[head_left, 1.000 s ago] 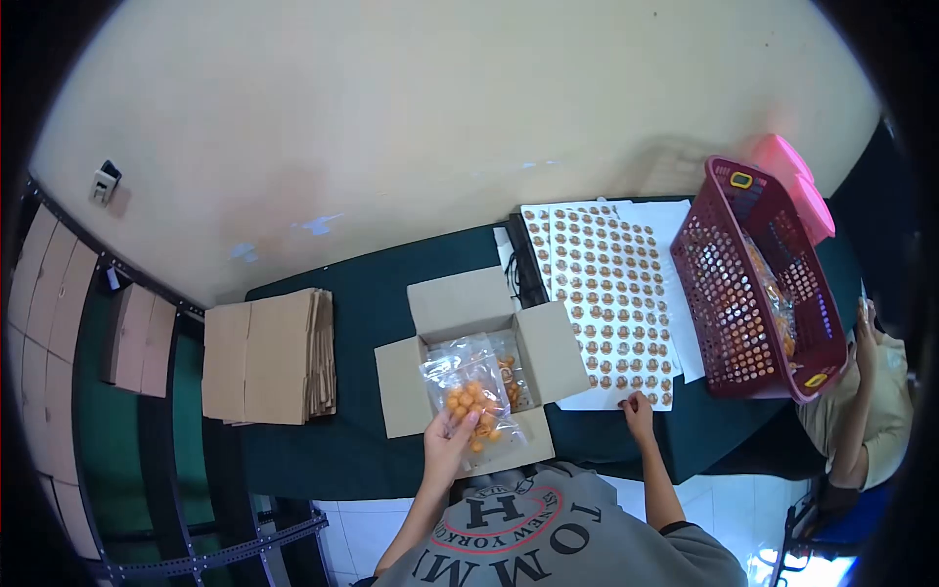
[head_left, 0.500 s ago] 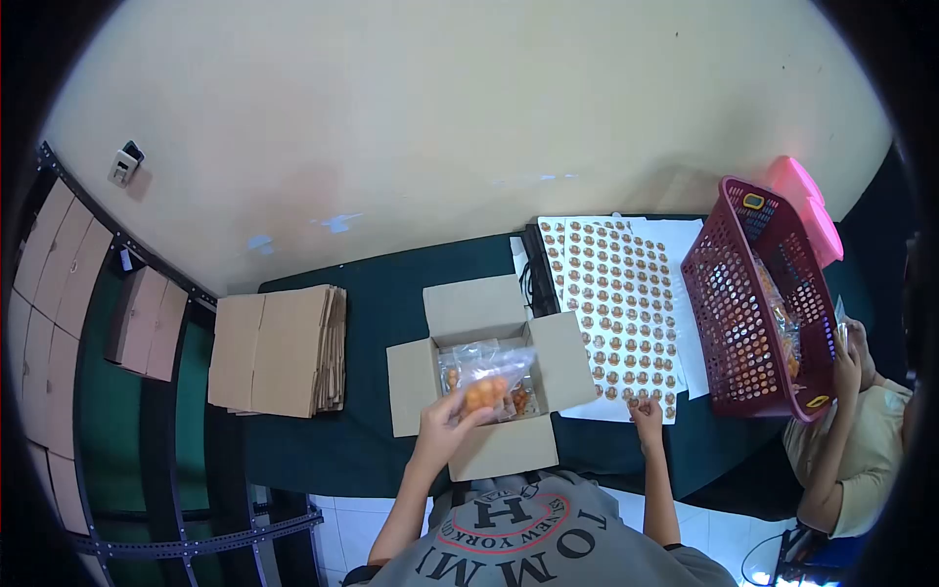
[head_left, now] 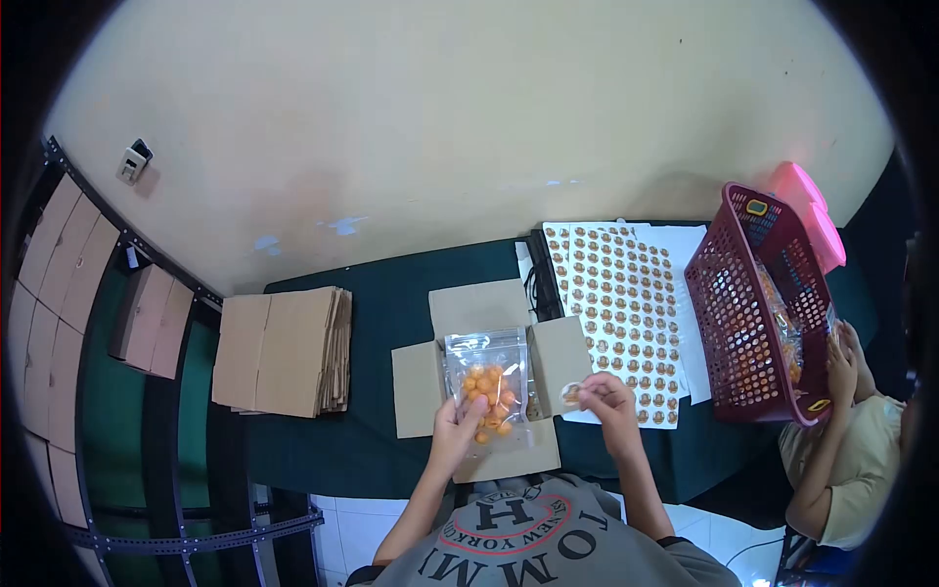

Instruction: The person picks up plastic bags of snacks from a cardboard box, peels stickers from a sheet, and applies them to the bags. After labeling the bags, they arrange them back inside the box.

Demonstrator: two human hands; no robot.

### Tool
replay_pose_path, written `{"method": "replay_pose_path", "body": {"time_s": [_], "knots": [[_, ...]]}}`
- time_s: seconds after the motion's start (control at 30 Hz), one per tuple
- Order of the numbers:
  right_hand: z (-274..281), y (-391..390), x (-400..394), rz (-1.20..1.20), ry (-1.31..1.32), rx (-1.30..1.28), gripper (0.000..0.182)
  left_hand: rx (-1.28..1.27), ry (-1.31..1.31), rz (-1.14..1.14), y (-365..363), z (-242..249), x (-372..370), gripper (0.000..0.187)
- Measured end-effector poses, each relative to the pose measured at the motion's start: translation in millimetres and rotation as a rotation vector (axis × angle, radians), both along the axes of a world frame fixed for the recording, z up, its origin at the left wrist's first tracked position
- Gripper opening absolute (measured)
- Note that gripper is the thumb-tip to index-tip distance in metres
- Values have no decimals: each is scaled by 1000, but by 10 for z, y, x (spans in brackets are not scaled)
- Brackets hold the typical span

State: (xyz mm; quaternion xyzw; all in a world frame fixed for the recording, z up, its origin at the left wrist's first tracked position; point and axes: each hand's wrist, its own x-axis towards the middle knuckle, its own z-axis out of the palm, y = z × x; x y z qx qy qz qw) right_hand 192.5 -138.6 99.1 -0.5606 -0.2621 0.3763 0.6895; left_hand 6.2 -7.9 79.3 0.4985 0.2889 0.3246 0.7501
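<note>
My left hand (head_left: 456,432) grips a clear zip bag (head_left: 486,350) by its lower left side, the thumb lying across the front. Inside the bag are several round orange balls (head_left: 494,391). It is held above an open cardboard box (head_left: 416,391), hiding most of the box's inside. Between thumb and fingers, my right hand (head_left: 608,399) pinches a round sticker (head_left: 571,393) over the box's right flap (head_left: 565,357). Just beyond that hand lies a white sheet of round brown stickers (head_left: 626,313).
Flattened cardboard boxes (head_left: 279,350) are stacked at the left of the dark green table. A maroon basket (head_left: 743,323) with packed bags stands at the right, beside a pink object (head_left: 812,215). Another person's hands (head_left: 846,362) are at its edge. Shelves (head_left: 59,313) hold boxes at far left.
The bag has come closer to me and turned upright, its front now facing up. My right hand has left the sheet's lower edge and moved left with a sticker.
</note>
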Motion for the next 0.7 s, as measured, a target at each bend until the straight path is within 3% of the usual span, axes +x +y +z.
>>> {"method": "replay_pose_path", "body": {"time_s": [0.2, 0.27, 0.43, 0.63, 0.7], "knots": [[117, 183, -348, 192, -1, 17, 8, -49, -31, -56, -66, -28, 21, 35], [94, 238, -406, 235, -126, 76, 8, -10, 8, -140, -94, 84, 16, 37], [193, 258, -448, 208, 30, 48, 9, -9, 24, -101, -128, 80, 24, 38], [194, 246, -460, 197, -34, 4, 10, -15, -12, -104, -147, 5, 14, 38], [186, 250, -475, 202, -178, -10, 11, -9, -22, -116, -153, -12, 7, 39]]}}
